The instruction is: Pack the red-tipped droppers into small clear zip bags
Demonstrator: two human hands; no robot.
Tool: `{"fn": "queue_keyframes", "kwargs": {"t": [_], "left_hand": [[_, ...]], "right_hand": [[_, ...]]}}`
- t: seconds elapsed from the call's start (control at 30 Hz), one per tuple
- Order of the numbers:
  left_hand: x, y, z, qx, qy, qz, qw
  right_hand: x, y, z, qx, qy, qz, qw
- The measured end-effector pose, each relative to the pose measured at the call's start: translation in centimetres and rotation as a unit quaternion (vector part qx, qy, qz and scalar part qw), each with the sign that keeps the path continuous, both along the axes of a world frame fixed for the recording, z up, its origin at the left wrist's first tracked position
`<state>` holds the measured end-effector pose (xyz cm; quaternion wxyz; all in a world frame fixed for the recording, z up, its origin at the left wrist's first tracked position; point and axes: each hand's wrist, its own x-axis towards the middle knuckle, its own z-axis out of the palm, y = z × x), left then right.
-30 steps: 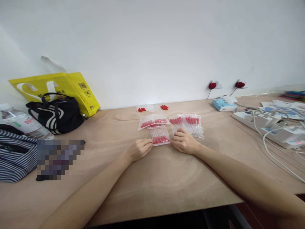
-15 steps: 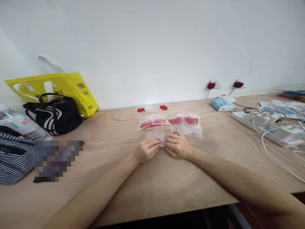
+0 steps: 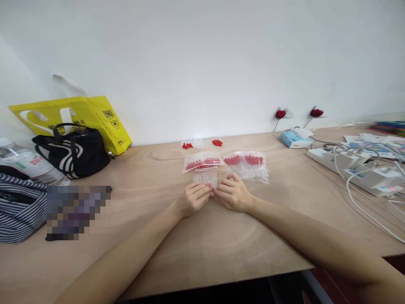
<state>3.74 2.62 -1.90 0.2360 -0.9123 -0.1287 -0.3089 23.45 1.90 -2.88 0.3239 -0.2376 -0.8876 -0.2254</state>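
Note:
A small clear plastic bag (image 3: 205, 176) with red-tipped white sticks lies in front of me, its red tips at the near end. My left hand (image 3: 193, 198) is closed, its fingertips pinching the bag's near edge beside the red tips. From the other side, my right hand (image 3: 233, 193) has its thumb and fingers closed at the bag's near right corner. Just beyond lies another clear bag (image 3: 190, 158) with a row of red tips. To the right, a clear bag (image 3: 265, 169) holds red-headed white sticks in two fans.
At the back lies a clear bag with red pieces (image 3: 217, 143). A yellow bag (image 3: 118, 134), a black bag (image 3: 90, 154) and a striped pouch (image 3: 22, 215) stand left. Right are a tissue pack (image 3: 292, 139), two red artificial flowers (image 3: 280, 113) and a power strip (image 3: 325, 162) with cables.
My right hand has shifted slightly left, closer to my left hand, at the small bag's near edge. The bag has moved a little left. My left hand stays nearly in place.

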Motion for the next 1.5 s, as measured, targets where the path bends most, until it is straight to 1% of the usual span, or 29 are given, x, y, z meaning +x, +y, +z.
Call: {"fn": "queue_keyframes", "kwargs": {"t": [0.1, 0.17, 0.27, 0.4, 0.5, 0.57, 0.6, 0.63, 0.67, 0.7, 0.73, 0.77, 0.8, 0.83, 0.87, 0.9, 0.97, 1.0, 1.07, 1.1, 1.13, 1.2, 1.23, 1.27, 1.3, 1.33, 1.4, 1.47, 1.5], "left_hand": [[-0.4, 0.0, 0.2, 0.040, 0.005, 0.009, 0.999], [-0.9, -0.1, 0.4, 0.051, 0.005, 0.018, 0.999], [-1.7, 0.0, 0.5, 0.045, 0.006, 0.029, 0.999], [-3.0, 0.0, 0.5, 0.017, -0.004, 0.046, 0.999], [-3.8, -0.1, 0.5, -0.048, -0.022, 0.067, 0.996], [-4.2, -0.3, 0.6, -0.140, -0.047, 0.083, 0.985], [-4.2, -0.4, 0.7, -0.210, -0.072, 0.099, 0.970], [-4.2, -0.5, 0.9, -0.296, -0.108, 0.119, 0.942], [-4.0, -0.6, 1.0, -0.392, -0.153, 0.140, 0.896], [-3.7, -0.6, 1.1, -0.490, -0.203, 0.158, 0.833], [-3.4, -0.7, 1.2, -0.577, -0.253, 0.170, 0.757], [-3.0, -0.8, 1.2, -0.647, -0.296, 0.177, 0.680], [-2.6, -0.9, 1.2, -0.694, -0.329, 0.179, 0.615], [-2.3, -1.0, 1.2, -0.722, -0.350, 0.176, 0.570], [-2.1, -1.1, 1.2, -0.736, -0.363, 0.172, 0.545], [-2.0, -1.2, 1.2, -0.744, -0.366, 0.166, 0.534], [-2.3, -1.3, 1.6, -0.765, -0.340, 0.151, 0.526], [-2.8, -1.3, 1.9, -0.782, -0.311, 0.148, 0.520], [-4.4, -1.1, 2.8, -0.813, -0.244, 0.153, 0.505], [-5.4, -0.8, 3.3, -0.817, -0.219, 0.162, 0.508], [-6.5, -0.4, 3.7, -0.807, -0.221, 0.174, 0.520], [-8.6, 0.7, 4.2, -0.783, -0.247, 0.191, 0.538], [-9.4, 1.3, 4.2, -0.764, -0.279, 0.188, 0.550], [-10.1, 2.1, 4.1, -0.738, -0.320, 0.191, 0.563], [-10.6, 3.0, 4.0, -0.710, -0.353, 0.207, 0.574], [-10.9, 3.9, 3.7, -0.676, -0.377, 0.228, 0.591], [-10.9, 5.8, 3.0, -0.620, -0.380, 0.277, 0.628], [-10.6, 7.7, 2.3, -0.596, -0.376, 0.300, 0.643], [-10.3, 8.7, 2.0, -0.586, -0.373, 0.310, 0.649]], "right_hand": [[0.1, -0.1, 0.1, -0.016, 0.015, -0.005, 1.000], [0.3, -0.1, 0.1, -0.027, 0.038, -0.001, 0.999], [0.7, 0.0, 0.1, -0.048, 0.061, 0.015, 0.997], [1.0, -0.1, 0.1, -0.079, 0.075, 0.014, 0.994], [1.3, -0.1, 0.1, -0.098, 0.084, 0.018, 0.991], [1.4, -0.1, 0.1, -0.107, 0.087, 0.023, 0.990], [1.5, 0.0, 0.0, -0.112, 0.090, 0.024, 0.989], [1.6, 0.0, 0.0, -0.115, 0.094, 0.027, 0.989], [1.6, 0.0, -0.1, -0.117, 0.100, 0.032, 0.988], [1.5, 0.0, -0.1, -0.119, 0.105, 0.038, 0.987], [1.4, -0.1, -0.1, -0.119, 0.111, 0.045, 0.986], [1.2, -0.1, -0.2, -0.117, 0.114, 0.053, 0.985], [1.0, -0.2, -0.2, -0.115, 0.113, 0.064, 0.985], [0.7, -0.3, -0.2, -0.114, 0.108, 0.078, 0.985], [0.4, -0.5, -0.2, -0.113, 0.099, 0.093, 0.984], [0.2, -0.6, -0.1, -0.115, 0.086, 0.109, 0.984], [0.1, -0.7, 0.0, -0.127, 0.060, 0.134, 0.981], [0.1, -0.7, 0.0, -0.135, 0.055, 0.134, 0.980], [0.6, -0.5, 0.1, -0.148, 0.066, 0.106, 0.981], [0.9, -0.3, 0.1, -0.153, 0.080, 0.079, 0.982], [1.3, 0.0, 0.1, -0.155, 0.095, 0.043, 0.982], [2.1, 0.9, 0.1, -0.157, 0.121, -0.050, 0.979], [2.5, 1.4, 0.1, -0.159, 0.130, -0.106, 0.973], [3.0, 2.1, 0.1, -0.162, 0.138, -0.166, 0.963], [3.5, 2.8, 0.2, -0.169, 0.145, -0.227, 0.948], [4.0, 3.6, 0.3, -0.180, 0.150, -0.285, 0.929], [5.0, 5.2, 0.7, -0.208, 0.160, -0.387, 0.884], [5.8, 6.9, 1.1, -0.241, 0.164, -0.459, 0.839], [6.1, 7.6, 1.3, -0.257, 0.165, -0.482, 0.821]]}}
